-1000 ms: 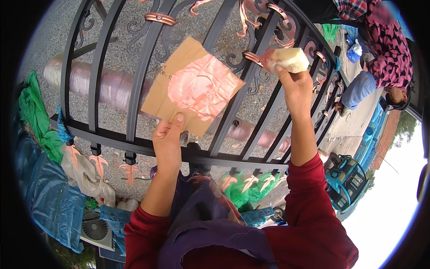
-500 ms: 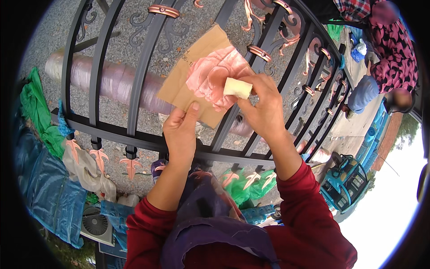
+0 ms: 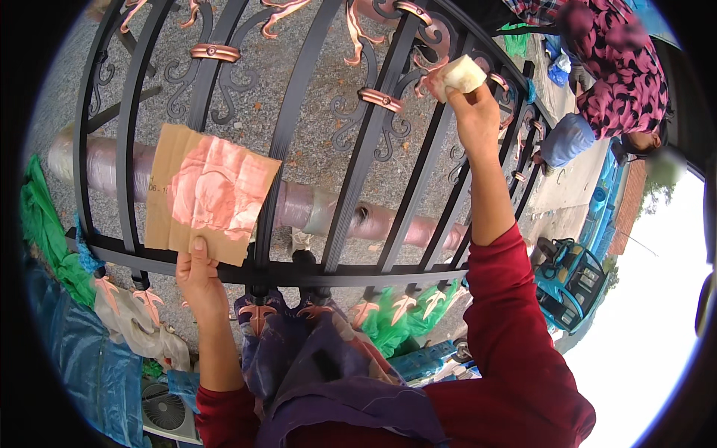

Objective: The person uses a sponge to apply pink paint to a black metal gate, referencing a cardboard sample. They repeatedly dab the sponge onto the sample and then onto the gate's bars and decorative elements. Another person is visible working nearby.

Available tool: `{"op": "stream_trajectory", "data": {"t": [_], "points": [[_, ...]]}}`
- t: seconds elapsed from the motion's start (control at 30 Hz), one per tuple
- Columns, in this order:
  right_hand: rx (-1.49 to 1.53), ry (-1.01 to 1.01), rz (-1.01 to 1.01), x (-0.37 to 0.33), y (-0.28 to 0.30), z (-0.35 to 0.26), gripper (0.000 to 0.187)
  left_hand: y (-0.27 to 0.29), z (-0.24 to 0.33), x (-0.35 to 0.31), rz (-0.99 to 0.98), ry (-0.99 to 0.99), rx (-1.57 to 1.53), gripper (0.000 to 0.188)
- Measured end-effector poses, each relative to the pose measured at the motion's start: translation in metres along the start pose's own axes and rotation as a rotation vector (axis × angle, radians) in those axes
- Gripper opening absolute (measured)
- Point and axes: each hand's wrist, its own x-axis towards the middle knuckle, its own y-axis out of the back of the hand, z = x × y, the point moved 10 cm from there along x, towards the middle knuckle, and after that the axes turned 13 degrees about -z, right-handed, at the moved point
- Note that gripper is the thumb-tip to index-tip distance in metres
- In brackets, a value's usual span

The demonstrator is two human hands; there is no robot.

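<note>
Right hand (image 3: 478, 118) pinches the sponge (image 3: 463, 73), gate (image 3: 365, 151) contact unclear from here, best pressed lightly; left hand (image 3: 200, 281) clamps cardboard (image 3: 213, 193), best level.

Green sheeting (image 3: 43, 220) lies by a blue tarp (image 3: 91, 355); a fan (image 3: 163, 408) below; a vehicle (image 3: 573, 290) at right.

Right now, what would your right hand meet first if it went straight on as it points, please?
Past the foam block it holds, the right hand would probably meet the dark gate first, though depth is unclear.
</note>
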Motion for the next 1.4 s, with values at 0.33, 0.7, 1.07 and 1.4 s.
{"op": "stream_trajectory", "data": {"t": [0.33, 0.7, 1.07, 1.4], "points": [[-0.377, 0.165, -0.086, 0.077, -0.027, 0.027, 0.026, 0.128, 0.001, -0.03, 0.047, -0.031, 0.045, 0.031], [-0.606, 0.244, -0.142, 0.077, -0.029, 0.023, 0.024, 0.12, -0.002, -0.031, 0.023, -0.028, -0.079, 0.033], [-0.294, 0.103, -0.039, 0.075, -0.013, 0.026, 0.021, 0.093, -0.002, -0.038, -0.117, 0.079, -0.232, 0.039], [-0.198, 0.294, -0.107, 0.083, -0.048, -0.036, 0.024, 0.088, -0.027, -0.055, 0.044, 0.084, -0.141, 0.03]]}}
